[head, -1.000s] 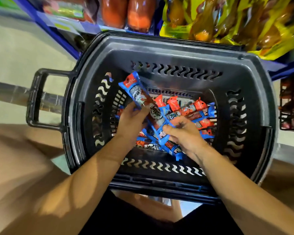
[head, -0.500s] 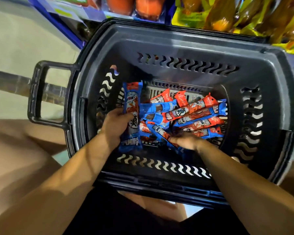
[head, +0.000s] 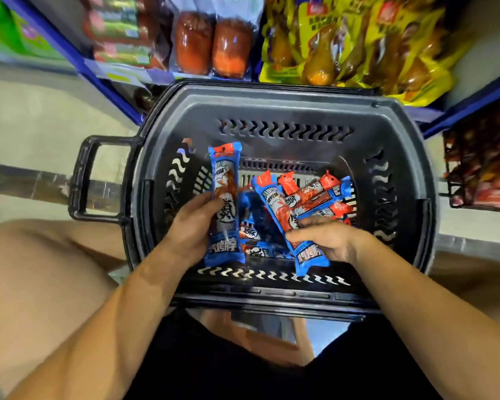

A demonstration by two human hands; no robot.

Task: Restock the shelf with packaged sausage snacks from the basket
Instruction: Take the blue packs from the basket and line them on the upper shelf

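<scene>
Since half a second earlier, the left hand (head: 191, 226) kept gripping its upright sausage pack (head: 224, 203), while the right hand (head: 326, 241) had closed around a second pack (head: 286, 217) inside the basket (head: 272, 96); shelving probably came next.

One head-worn wide-angle view looks steeply down and forward from close above the basket (head: 272, 111), which fills the middle of the frame. The shelf (head: 122, 76) of packaged goods runs along the top edge, the person's forearms entering from below.
</scene>
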